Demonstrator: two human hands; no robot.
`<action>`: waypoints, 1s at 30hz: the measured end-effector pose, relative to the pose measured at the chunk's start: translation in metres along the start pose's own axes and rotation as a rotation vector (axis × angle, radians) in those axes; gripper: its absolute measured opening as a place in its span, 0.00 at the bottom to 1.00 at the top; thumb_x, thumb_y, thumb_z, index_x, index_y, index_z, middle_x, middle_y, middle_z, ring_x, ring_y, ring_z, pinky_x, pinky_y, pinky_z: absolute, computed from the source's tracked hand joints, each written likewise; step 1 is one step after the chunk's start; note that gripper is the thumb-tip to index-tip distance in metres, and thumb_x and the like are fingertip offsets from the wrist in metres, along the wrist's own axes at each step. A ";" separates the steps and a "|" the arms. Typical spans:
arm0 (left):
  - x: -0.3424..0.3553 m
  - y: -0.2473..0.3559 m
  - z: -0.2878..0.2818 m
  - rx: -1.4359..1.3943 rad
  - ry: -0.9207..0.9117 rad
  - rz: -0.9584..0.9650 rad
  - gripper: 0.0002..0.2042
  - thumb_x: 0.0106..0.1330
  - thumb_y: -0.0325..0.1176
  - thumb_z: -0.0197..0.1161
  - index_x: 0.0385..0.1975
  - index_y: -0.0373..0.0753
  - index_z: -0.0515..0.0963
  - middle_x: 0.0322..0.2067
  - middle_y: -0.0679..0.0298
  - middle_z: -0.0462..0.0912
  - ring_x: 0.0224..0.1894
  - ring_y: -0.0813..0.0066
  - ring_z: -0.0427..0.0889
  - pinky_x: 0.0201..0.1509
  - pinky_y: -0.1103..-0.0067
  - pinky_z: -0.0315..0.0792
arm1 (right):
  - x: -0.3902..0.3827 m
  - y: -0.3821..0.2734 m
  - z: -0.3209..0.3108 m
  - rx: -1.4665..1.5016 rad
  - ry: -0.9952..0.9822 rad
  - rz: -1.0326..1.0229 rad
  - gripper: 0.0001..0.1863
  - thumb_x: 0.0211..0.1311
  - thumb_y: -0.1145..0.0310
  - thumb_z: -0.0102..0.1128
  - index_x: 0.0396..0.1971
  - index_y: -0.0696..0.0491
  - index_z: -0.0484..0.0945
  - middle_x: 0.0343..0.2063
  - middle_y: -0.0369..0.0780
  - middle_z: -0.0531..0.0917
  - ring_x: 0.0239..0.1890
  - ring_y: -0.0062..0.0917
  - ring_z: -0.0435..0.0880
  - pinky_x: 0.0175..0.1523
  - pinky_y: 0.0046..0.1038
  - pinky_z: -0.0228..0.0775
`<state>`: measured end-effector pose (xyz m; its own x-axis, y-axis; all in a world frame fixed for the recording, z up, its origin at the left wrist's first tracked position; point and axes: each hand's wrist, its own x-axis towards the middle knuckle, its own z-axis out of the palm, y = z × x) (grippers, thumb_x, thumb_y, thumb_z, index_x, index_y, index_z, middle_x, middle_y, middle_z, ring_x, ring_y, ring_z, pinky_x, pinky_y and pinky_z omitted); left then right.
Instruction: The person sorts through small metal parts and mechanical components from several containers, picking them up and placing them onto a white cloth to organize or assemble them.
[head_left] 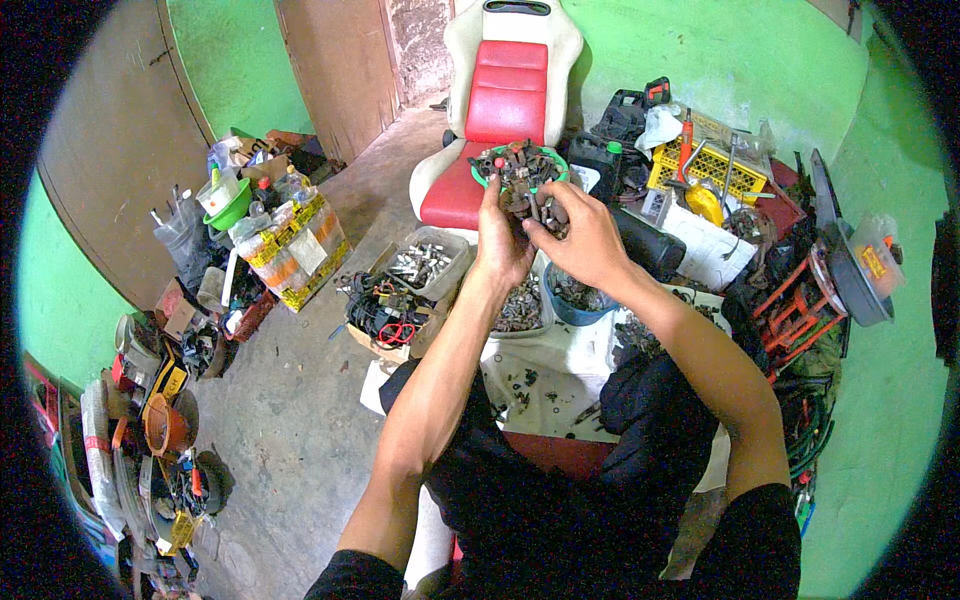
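Head view, items as found. Left hand (pixel 505 245): raised, palm up, fingers partly curled; whether it has hold of anything cannot be told. Right hand (pixel 585 230): thumb and forefinger nearly closed on a small dark piece (pixel 535 207), just beside the left hand. Green basin (pixel 562 170): heaped with dark parts (pixel 515 158), beyond the hands, which hide its near side; behind it, a red-and-white car seat (pixel 505 110). Below the hands: clear box (pixel 466 258) of small metal pieces; carton (pixel 372 345) of cables, left; blue tub (pixel 582 318) of parts, under the right forearm. The forearms cross in front of these containers, hiding portions. Right side: black jerrycan (pixel 594 158), green cap; yellow crate (pixel 735 178) among tools; grey basin (pixel 868 290) beside an orange-legged stool (pixel 790 312). Left side: yellow-taped parcel (pixel 300 250); green bowl (pixel 228 205); orange pot (pixel 160 425).
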<state>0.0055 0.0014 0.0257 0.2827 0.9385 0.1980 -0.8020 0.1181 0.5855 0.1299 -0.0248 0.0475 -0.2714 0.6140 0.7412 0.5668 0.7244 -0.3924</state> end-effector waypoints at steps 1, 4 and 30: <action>0.000 -0.002 0.001 0.045 0.035 0.010 0.25 0.69 0.54 0.35 0.50 0.43 0.70 0.39 0.63 0.77 0.41 0.70 0.75 0.48 0.71 0.70 | 0.000 0.001 0.001 0.028 0.004 0.046 0.17 0.47 0.66 0.66 0.37 0.58 0.74 0.29 0.46 0.78 0.30 0.36 0.80 0.36 0.34 0.72; 0.000 -0.009 0.000 0.116 0.101 -0.006 0.26 0.69 0.55 0.33 0.49 0.43 0.70 0.38 0.64 0.77 0.38 0.73 0.76 0.44 0.73 0.71 | 0.001 -0.001 -0.003 0.082 -0.119 0.203 0.14 0.47 0.67 0.66 0.32 0.58 0.77 0.24 0.43 0.78 0.26 0.29 0.79 0.33 0.30 0.72; 0.012 -0.004 -0.013 -0.255 0.366 -0.173 0.21 0.68 0.49 0.32 0.31 0.41 0.71 0.26 0.61 0.75 0.29 0.66 0.73 0.33 0.67 0.70 | -0.008 0.017 0.006 0.393 -0.189 -0.037 0.13 0.57 0.67 0.58 0.41 0.54 0.75 0.36 0.40 0.77 0.40 0.28 0.76 0.46 0.31 0.68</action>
<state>0.0055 0.0166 0.0161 0.2558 0.9454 -0.2022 -0.8763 0.3150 0.3645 0.1373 -0.0157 0.0317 -0.4441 0.6052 0.6607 0.2248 0.7891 -0.5717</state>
